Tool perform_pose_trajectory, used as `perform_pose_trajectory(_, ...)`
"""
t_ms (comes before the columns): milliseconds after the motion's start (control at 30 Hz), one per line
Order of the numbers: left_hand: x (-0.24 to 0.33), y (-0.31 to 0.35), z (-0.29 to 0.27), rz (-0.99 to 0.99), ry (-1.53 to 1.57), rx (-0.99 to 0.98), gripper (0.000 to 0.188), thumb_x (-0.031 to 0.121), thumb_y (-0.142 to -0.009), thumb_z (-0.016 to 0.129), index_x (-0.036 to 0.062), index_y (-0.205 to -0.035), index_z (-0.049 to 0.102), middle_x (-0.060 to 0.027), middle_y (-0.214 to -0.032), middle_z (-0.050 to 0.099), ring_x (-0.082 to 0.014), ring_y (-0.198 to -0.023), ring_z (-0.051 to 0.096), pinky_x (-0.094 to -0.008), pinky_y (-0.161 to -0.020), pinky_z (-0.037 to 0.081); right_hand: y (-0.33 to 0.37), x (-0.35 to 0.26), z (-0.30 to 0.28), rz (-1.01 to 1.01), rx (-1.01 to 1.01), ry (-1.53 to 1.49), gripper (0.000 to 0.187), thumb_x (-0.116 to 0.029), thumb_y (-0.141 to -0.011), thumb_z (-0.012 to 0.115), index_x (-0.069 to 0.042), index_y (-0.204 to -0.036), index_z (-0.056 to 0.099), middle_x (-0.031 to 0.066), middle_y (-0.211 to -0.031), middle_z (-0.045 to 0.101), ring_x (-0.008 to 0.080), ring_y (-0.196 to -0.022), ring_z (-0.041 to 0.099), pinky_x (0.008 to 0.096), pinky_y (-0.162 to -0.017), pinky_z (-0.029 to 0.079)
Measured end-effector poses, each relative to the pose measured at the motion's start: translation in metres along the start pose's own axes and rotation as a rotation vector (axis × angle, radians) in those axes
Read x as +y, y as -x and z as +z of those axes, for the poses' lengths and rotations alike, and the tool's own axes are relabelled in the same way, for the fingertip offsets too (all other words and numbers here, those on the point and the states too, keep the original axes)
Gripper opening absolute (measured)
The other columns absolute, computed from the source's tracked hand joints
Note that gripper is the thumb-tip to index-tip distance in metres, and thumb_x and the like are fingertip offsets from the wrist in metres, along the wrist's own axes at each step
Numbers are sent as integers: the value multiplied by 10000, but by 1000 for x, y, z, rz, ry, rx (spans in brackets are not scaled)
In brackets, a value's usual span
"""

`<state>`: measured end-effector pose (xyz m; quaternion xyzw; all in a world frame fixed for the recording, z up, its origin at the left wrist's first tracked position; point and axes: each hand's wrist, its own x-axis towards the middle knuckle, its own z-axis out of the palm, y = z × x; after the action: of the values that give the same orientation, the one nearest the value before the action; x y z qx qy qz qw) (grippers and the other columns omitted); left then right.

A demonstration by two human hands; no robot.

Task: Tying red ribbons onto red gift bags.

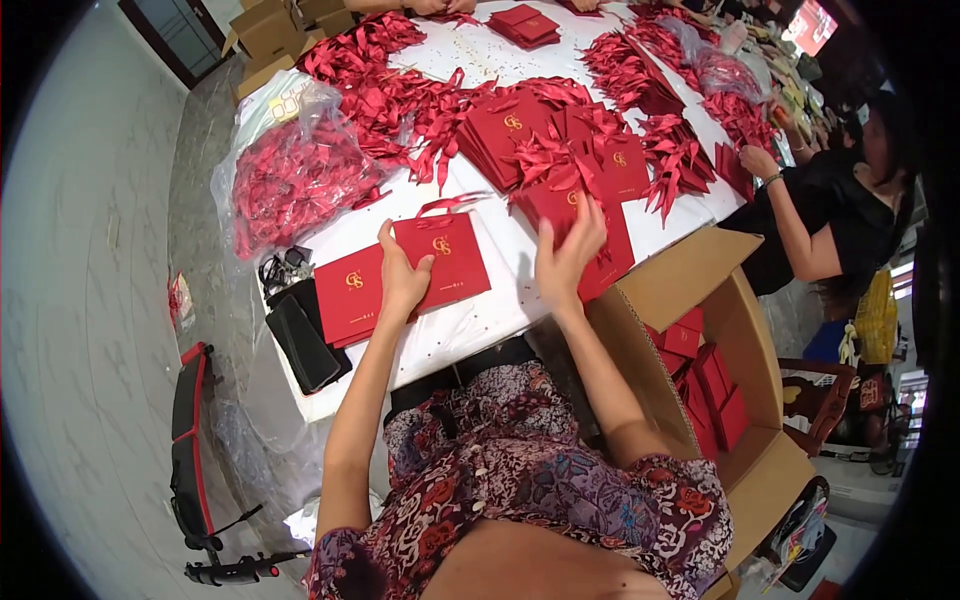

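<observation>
My left hand [406, 282] holds a flat red paper gift bag [455, 250] by its left edge, with the thumb on top; some of its fingers are hidden. Beside it, partly under that hand, lies another red bag [347, 293] with a gold emblem. A red ribbon [450, 203] runs along the held bag's upper edge. To the right, my right hand [572, 255] grips a red gift bag [548, 203] at the front of a pile, thumb apart from the bent fingers. Part of its grip is hidden. More ribboned red bags [505, 125] are stacked behind it.
A clear plastic sack of red ribbons [300, 180] sits at the table's left. A black pouch [305, 338] lies near the front left corner. An open carton [745, 285] holding red bags stands to my right. A co-worker [810, 215] works beyond it.
</observation>
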<state>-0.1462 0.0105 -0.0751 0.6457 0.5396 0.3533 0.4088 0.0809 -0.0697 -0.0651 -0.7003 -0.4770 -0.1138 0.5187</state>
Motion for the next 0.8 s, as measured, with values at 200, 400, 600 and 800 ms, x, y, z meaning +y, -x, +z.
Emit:
perform_pose_trajectory(200, 19, -15, 42, 323, -440, 159, 889, 34, -783, 714, -21, -1521, 222, -307, -1348, 404, -434, -1270, 406, -528, -1085, 323, 49, 50, -20, 151, -92, 282, 1039, -358, -830, 751, 13, -1559, 110, 354, -1558, 103, 546, -1447, 78, 645, -1150, 97)
perform_pose_trajectory(400, 2, -96, 112, -206, 556, -210, 894, 232, -851, 778, -91, -1476, 226, -215, -1098, 575, -240, -829, 609, -345, -693, 521, 44, 65, 5, 207, -238, 403, 991, -390, -830, 752, -59, -1567, 178, 343, -1542, 173, 527, -1432, 166, 637, -1131, 174)
perform_pose_trajectory(600, 17, -157, 157, -494, 519, -188, 424, 344, -792, 827, -6, -741, 593, -74, -625, 577, -130, -431, 452, -286, -384, 338, 32, 59, 18, 206, -283, 439, 951, -376, -843, 722, -33, -1557, 197, 371, -1516, 211, 537, -1417, 192, 634, -1121, 186)
perform_pose_trajectory(800, 23, -193, 182, -561, 591, -96, 351, 258, -809, 806, 20, -664, 593, -71, -608, 588, -131, -424, 454, -304, -375, 305, 12, 63, 47, 263, -284, 452, 940, -361, -850, 719, -31, -1556, 192, 367, -1519, 204, 535, -1419, 184, 640, -1110, 189)
